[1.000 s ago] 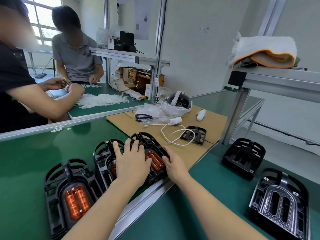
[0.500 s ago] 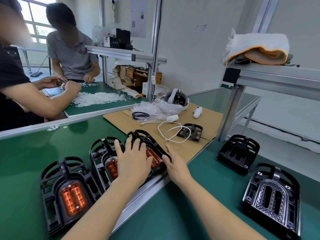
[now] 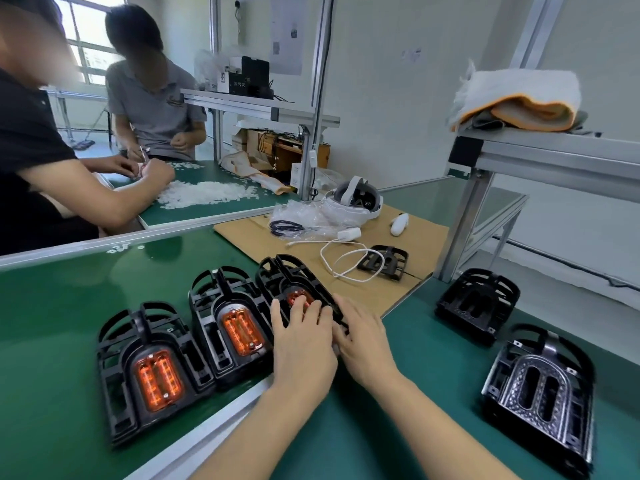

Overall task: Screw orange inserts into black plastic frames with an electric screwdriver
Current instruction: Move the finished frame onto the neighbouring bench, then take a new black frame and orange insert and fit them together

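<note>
Both our hands have slid right: left hand (image 3: 304, 344) and right hand (image 3: 363, 337) press flat, fingers straight, on the third black frame (image 3: 294, 289) and its orange insert (image 3: 297, 296) at twelve o'clock. Two finished frames (image 3: 194, 355) lie toward nine o'clock.

Bright daylight from window (image 3: 86, 46), soft shadows, wide-angle edge bending, perhaps slight blur.
</note>
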Action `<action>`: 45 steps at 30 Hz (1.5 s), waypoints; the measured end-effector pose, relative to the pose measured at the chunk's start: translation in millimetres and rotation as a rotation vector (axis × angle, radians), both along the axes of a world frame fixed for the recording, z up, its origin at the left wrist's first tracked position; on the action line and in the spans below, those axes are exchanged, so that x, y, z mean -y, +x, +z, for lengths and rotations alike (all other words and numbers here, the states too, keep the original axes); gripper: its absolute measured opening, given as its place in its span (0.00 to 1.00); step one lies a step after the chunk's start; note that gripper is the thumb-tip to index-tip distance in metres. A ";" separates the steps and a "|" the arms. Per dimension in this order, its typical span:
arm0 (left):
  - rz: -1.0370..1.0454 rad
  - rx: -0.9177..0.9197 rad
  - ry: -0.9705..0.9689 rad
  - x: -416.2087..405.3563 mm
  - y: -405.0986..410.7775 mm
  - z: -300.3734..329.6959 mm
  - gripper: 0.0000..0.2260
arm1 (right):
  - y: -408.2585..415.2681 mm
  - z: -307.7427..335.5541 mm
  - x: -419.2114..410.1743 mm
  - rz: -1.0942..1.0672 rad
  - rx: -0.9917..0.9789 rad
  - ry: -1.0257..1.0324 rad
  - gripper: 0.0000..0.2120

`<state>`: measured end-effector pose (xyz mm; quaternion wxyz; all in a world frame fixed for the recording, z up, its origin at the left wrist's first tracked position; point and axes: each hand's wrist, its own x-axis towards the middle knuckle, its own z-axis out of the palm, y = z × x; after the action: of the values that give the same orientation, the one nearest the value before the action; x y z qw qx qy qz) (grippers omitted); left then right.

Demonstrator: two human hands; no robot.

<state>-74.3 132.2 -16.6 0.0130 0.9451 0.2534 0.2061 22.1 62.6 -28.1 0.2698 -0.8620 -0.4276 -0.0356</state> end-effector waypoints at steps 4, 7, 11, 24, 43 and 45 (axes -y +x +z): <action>-0.089 0.149 -0.038 24.3 -10.1 3.1 0.22 | -3.4 3.1 10.1 -0.012 -0.010 -0.033 0.26; -0.156 0.295 -0.060 37.2 -15.7 -1.2 0.19 | -10.0 8.3 20.2 -0.043 -0.006 0.007 0.25; -0.203 0.279 -0.154 49.8 -16.5 -2.2 0.21 | -18.0 7.3 56.0 -0.120 0.063 0.005 0.22; -0.485 0.217 -0.662 136.9 28.2 2.7 0.19 | -48.3 7.9 237.1 -0.714 0.023 0.105 0.24; -0.365 0.198 -0.849 203.1 74.2 5.2 0.23 | -37.1 -2.0 256.8 -0.647 -0.179 0.200 0.24; -0.436 0.319 -0.971 207.7 70.1 9.1 0.23 | -42.1 1.6 262.1 -0.618 -0.173 0.298 0.24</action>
<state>-4.2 -75.6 -7.5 0.5275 0.8183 0.1125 0.1987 -20.0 -199.6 -26.4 0.4043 -0.9017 -0.1124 -0.1043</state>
